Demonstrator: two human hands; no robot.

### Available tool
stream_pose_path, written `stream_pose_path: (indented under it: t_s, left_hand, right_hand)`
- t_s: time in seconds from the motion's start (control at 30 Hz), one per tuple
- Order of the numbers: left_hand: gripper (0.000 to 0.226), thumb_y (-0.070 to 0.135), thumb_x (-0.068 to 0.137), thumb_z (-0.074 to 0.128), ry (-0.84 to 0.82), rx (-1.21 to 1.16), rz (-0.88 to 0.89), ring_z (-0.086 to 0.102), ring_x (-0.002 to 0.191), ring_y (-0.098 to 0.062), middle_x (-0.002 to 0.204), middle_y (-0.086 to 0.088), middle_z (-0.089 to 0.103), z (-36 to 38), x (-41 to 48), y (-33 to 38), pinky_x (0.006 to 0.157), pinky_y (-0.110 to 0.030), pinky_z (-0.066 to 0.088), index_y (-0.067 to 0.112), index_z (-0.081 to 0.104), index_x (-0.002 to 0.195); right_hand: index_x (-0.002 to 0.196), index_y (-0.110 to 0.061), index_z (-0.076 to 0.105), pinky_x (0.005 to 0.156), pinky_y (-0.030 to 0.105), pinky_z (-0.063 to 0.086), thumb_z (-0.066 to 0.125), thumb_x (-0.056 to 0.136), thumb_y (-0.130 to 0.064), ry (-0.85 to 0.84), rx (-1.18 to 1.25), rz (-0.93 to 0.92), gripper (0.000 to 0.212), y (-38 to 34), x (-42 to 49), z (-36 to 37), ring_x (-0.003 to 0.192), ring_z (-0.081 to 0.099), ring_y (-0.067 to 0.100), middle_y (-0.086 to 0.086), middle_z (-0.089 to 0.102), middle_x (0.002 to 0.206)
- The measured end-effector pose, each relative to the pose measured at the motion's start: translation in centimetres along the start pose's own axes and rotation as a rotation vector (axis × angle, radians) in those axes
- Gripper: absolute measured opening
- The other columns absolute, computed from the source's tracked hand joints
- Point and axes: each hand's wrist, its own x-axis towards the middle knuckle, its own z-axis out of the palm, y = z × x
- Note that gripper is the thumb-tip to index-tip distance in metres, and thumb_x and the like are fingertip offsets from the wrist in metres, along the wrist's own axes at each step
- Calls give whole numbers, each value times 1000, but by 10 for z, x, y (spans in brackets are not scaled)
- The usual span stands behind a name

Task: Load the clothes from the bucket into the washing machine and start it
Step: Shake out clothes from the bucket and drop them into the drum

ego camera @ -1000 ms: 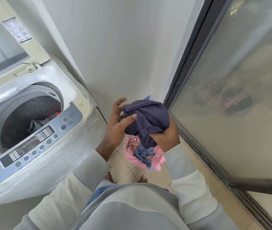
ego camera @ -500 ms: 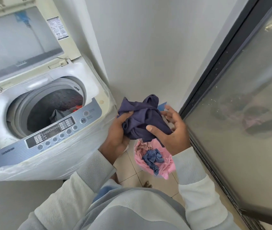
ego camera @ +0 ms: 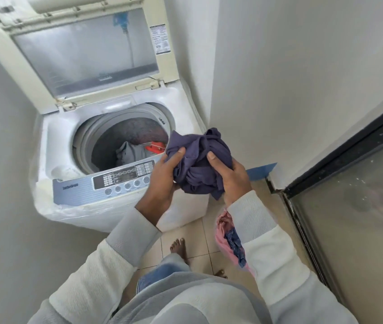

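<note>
A bunched dark purple garment [ego camera: 200,160] hangs above the right front corner of the top-loading washing machine [ego camera: 52,164]. My left hand [ego camera: 162,181] grips its left side and my right hand [ego camera: 232,176] grips its right side. The machine's lid [ego camera: 87,50] stands open. Inside the drum [ego camera: 120,141] lie a grey garment [ego camera: 131,153] and something red [ego camera: 154,146]. The control panel [ego camera: 106,183] runs along the machine's front edge. On the floor below my right sleeve sits the bucket, mostly hidden, with pink cloth [ego camera: 223,239] and blue cloth [ego camera: 235,244] in it.
White walls close in on the left and behind the machine. A dark-framed glass door [ego camera: 349,195] fills the right side. My bare feet [ego camera: 179,247] stand on the beige tiled floor in front of the machine. A blue strip [ego camera: 261,170] sticks to the wall base.
Both hands have carried the purple garment up and left from over the bucket to the machine's front right corner. My view has swung left, bringing the whole open machine into sight.
</note>
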Motion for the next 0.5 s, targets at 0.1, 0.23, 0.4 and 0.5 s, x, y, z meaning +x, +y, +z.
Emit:
stream_pose_path:
  t_s: [0.1, 0.23, 0.4, 0.5]
  left_hand:
    - [53, 35, 83, 67, 120, 2, 54, 67, 99, -27, 116, -7, 68, -32, 23, 24, 65, -31, 53, 12, 56, 129]
    - [42, 38, 91, 62, 271, -12, 5, 69, 88, -24, 112, -9, 68, -78, 60, 50, 53, -27, 53, 11, 58, 122]
    - [58, 53, 90, 54, 298, -37, -118, 63, 106, -33, 126, -13, 64, -136, 110, 67, 68, -35, 55, 11, 60, 130]
    - [58, 55, 93, 49, 306, -88, -193, 59, 116, -35, 132, -13, 60, -163, 138, 67, 94, -47, 50, 13, 58, 132]
  right_hand:
    - [85, -26, 78, 94, 47, 54, 79, 66, -41, -86, -3, 89, 25, -2, 37, 41, 98, 71, 26, 6, 76, 100]
    - [109, -11, 67, 96, 55, 51, 76, 64, -34, -132, -4, 196, 51, 4, 92, 98, 105, 66, 36, 17, 70, 112]
    - [118, -7, 63, 98, 52, 50, 78, 74, -30, -91, -85, 288, 52, 34, 159, 154, 107, 65, 34, 15, 69, 114]
    - [130, -3, 58, 105, 48, 45, 74, 82, -38, -89, -187, 391, 61, 57, 196, 178, 119, 58, 33, 16, 61, 131]
